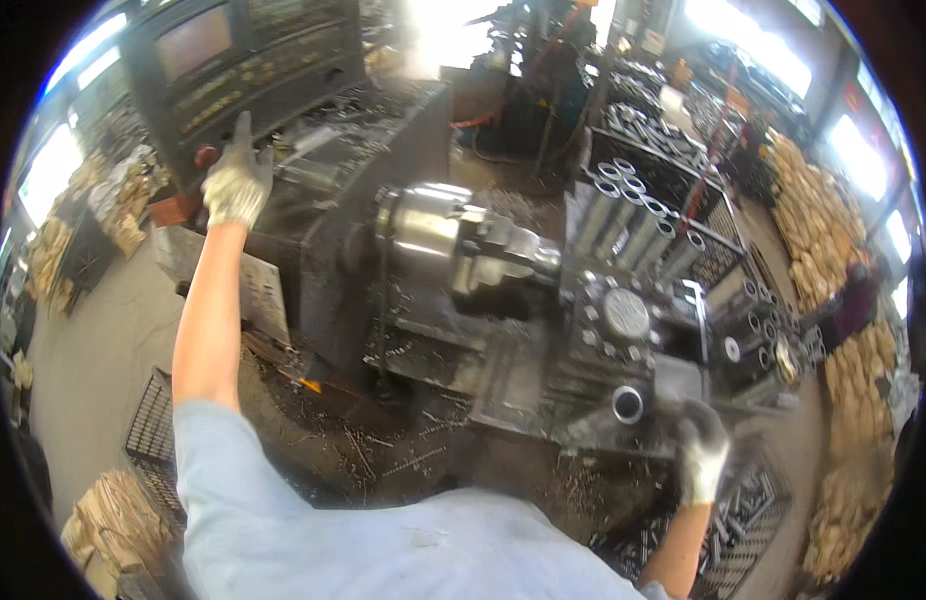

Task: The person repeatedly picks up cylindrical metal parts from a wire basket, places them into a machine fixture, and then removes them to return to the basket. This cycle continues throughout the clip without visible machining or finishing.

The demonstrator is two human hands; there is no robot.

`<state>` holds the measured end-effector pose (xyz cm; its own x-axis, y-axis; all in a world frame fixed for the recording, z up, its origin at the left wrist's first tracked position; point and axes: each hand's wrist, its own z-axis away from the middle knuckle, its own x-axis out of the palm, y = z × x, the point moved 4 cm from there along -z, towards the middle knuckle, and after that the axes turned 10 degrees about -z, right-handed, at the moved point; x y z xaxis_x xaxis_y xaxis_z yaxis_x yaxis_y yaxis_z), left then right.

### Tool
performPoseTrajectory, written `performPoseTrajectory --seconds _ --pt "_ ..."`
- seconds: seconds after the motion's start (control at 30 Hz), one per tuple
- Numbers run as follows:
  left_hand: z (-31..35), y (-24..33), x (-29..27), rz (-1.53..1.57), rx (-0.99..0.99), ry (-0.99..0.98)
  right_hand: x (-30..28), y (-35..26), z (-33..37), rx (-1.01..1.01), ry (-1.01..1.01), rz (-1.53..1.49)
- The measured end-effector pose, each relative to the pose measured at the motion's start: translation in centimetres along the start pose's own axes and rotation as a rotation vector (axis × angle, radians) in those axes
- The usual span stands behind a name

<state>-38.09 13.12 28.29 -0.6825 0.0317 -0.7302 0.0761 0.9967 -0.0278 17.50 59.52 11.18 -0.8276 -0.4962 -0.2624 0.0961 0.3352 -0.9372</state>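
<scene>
My left hand [238,187], in a pale work glove, reaches up to the lathe's headstock, just below the control panel [223,90]. Its index finger points upward and the thumb stands apart; nothing shows in its grasp. Beside it sits a red knob [205,157]. My right hand [701,455], also gloved with dark fingers, is at the near right edge of the carriage, close to a short metal tube [627,404]. Blur hides what its fingers touch. Between my hands are the steel chuck [428,230] with its stepped jaws and the tool post [625,315].
Several metal tubes [633,222] stand behind the tool post, and more [753,335] lie to its right. A crate of metal pieces [743,520] sits below my right hand. Metal shavings [383,450] litter the lathe's near side. Stacked sacks [813,210] line the right.
</scene>
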Motion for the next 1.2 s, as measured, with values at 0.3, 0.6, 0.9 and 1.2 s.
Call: performPoseTrajectory --seconds 0.3,0.6,0.9,1.2 --pt "51.8 3.8 -0.1 0.687 -0.265 -0.901 5.9 6.5 0.7 0.106 -0.463 -0.09" --pt "103.1 -16.9 -7.4 0.095 -1.596 -1.22 12.1 7.6 2.1 -0.051 -0.617 0.076" --pt "115.9 -12.5 -22.6 0.295 -1.897 -0.958 26.1 -3.1 33.9 -0.446 -1.549 -0.037" --pt "130.5 -0.6 -36.4 0.365 -2.635 0.286 20.8 -11.8 71.6 -0.932 -2.691 -0.482"
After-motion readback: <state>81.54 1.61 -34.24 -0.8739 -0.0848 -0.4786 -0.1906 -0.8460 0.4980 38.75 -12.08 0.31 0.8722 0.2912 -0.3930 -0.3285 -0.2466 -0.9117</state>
